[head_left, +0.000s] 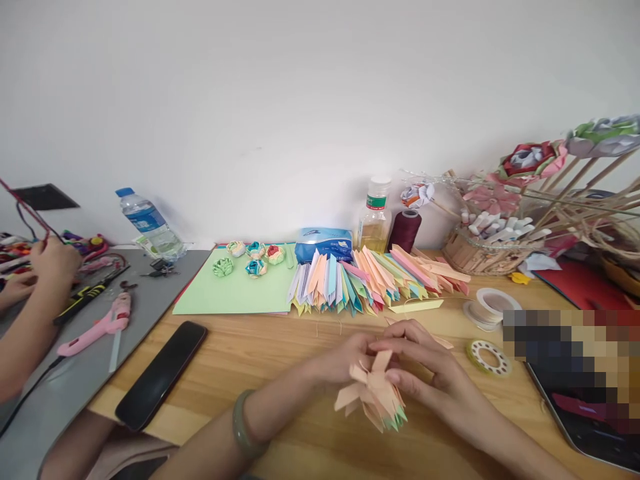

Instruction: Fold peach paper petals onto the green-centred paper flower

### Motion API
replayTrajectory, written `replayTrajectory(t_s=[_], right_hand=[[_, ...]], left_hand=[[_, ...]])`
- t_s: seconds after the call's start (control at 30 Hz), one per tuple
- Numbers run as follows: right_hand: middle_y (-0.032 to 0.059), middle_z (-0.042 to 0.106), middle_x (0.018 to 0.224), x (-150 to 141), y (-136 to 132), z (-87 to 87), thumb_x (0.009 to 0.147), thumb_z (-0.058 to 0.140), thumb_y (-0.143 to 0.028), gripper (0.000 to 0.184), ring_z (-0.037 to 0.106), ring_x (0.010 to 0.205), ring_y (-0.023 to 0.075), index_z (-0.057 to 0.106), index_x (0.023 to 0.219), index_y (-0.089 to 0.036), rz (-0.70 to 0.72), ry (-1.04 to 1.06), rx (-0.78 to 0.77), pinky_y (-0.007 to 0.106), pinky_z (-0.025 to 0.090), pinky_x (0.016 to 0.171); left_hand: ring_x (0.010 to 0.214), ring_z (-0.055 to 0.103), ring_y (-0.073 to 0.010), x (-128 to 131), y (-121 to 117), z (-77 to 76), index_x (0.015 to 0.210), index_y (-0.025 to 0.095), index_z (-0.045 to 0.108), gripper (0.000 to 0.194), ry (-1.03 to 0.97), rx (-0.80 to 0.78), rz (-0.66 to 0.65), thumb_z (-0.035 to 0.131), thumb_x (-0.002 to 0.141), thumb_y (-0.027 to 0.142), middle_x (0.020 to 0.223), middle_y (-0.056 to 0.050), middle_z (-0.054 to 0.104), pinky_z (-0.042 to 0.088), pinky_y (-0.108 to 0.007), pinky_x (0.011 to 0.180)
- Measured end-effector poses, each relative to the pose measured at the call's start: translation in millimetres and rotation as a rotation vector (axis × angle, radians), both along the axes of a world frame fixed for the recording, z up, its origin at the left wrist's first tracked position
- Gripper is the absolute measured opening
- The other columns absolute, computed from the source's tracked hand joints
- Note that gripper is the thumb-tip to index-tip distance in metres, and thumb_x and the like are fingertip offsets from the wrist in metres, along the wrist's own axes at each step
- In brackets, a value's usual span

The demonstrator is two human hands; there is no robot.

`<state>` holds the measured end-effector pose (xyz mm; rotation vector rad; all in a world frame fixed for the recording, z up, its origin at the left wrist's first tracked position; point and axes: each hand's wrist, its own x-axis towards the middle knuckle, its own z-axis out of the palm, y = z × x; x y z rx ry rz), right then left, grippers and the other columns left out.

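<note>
A folded-paper flower [371,395], peach with green tips at its lower right, is between my hands above the wooden table. My left hand [344,360], with a jade-coloured bangle on its wrist, is closed on it from behind, its fingertips partly hidden. My right hand [425,363] presses thumb and fingers against its upper right side. Just beyond my hands are fanned bundles of folded paper strips [327,283] in several colours. A loose peach paper piece lies partly behind my right hand.
Small paper roses [223,267] lie on green sheets [220,297]. A phone [161,375] is at left, a tablet [590,433] at right, with tape rolls [489,358] beside it. Bottle, thread spool [405,231] and basket [480,257] stand behind. A co-worker's hands [56,263] work near a pink glue gun [100,328].
</note>
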<state>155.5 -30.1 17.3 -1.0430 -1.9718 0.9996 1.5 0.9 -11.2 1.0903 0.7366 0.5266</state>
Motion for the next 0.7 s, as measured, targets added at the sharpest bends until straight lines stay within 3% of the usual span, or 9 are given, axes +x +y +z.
replayTrajectory(t_s=[0.13,0.23,0.3,0.33,0.4,0.5,0.7], right_hand=[[0.0049,0.061,0.082,-3.1,-0.8,-4.5,0.080,0.053,-0.033,0.018,0.057,0.077,0.0182,0.067,0.084,-0.024,0.004,0.016,-0.044,0.029,0.045,0.068],[0.0045,0.065,0.080,0.7,2.7,-8.1,0.079,0.054,-0.035,0.021,0.059,0.074,0.0192,0.068,0.089,-0.023,-0.095,0.033,-0.093,0.030,0.046,0.068],[0.0053,0.066,0.089,4.4,5.6,-10.8,0.078,0.055,-0.035,0.023,0.060,0.082,0.0207,0.067,0.093,-0.023,-0.174,0.065,-0.127,0.030,0.046,0.073],[0.0056,0.067,0.091,6.1,6.7,-12.1,0.078,0.055,-0.035,0.024,0.060,0.084,0.0213,0.067,0.094,-0.022,-0.208,0.067,-0.141,0.030,0.046,0.073],[0.0060,0.067,0.093,8.2,8.2,-14.5,0.078,0.055,-0.036,0.025,0.061,0.084,0.0219,0.067,0.093,-0.021,-0.247,0.058,-0.154,0.030,0.046,0.073],[0.0065,0.068,0.092,8.4,9.1,-16.4,0.078,0.055,-0.037,0.026,0.061,0.083,0.0223,0.069,0.091,-0.020,-0.263,0.032,-0.159,0.029,0.046,0.071],[0.0064,0.068,0.091,5.9,11.3,-13.5,0.080,0.051,-0.035,0.026,0.062,0.079,0.0204,0.068,0.095,-0.022,-0.195,0.004,-0.124,0.028,0.047,0.068]], left_hand=[[0.061,0.045,-0.0100,2.7,-2.8,-0.4,0.063,0.013,0.058,0.020,-0.007,-0.013,-0.020,0.069,0.048,0.020,0.062,0.003,0.051,0.033,-0.023,0.057],[0.059,0.049,-0.0105,4.1,-0.4,1.8,0.069,0.013,0.060,0.030,-0.072,-0.191,0.193,0.070,0.051,0.035,0.064,0.001,0.055,0.037,-0.024,0.058],[0.061,0.052,-0.0116,3.0,2.1,5.1,0.069,0.012,0.061,0.036,-0.108,-0.138,0.351,0.064,0.059,0.046,0.066,-0.002,0.058,0.040,-0.025,0.061],[0.064,0.055,-0.0131,1.9,3.1,7.1,0.070,0.011,0.062,0.040,-0.122,-0.099,0.362,0.060,0.062,0.049,0.069,-0.004,0.061,0.041,-0.026,0.064],[0.068,0.057,-0.0152,-0.5,3.8,10.8,0.074,0.010,0.064,0.044,-0.112,-0.057,0.301,0.057,0.065,0.052,0.071,-0.006,0.064,0.042,-0.028,0.068],[0.076,0.058,-0.0162,-2.5,2.5,13.8,0.077,0.011,0.067,0.035,-0.030,0.017,0.202,0.068,0.058,0.040,0.081,-0.007,0.066,0.041,-0.028,0.076],[0.071,0.058,-0.0145,-1.4,1.6,7.7,0.080,0.011,0.066,0.035,0.069,-0.003,0.159,0.072,0.053,0.032,0.080,-0.006,0.067,0.041,-0.028,0.074]])
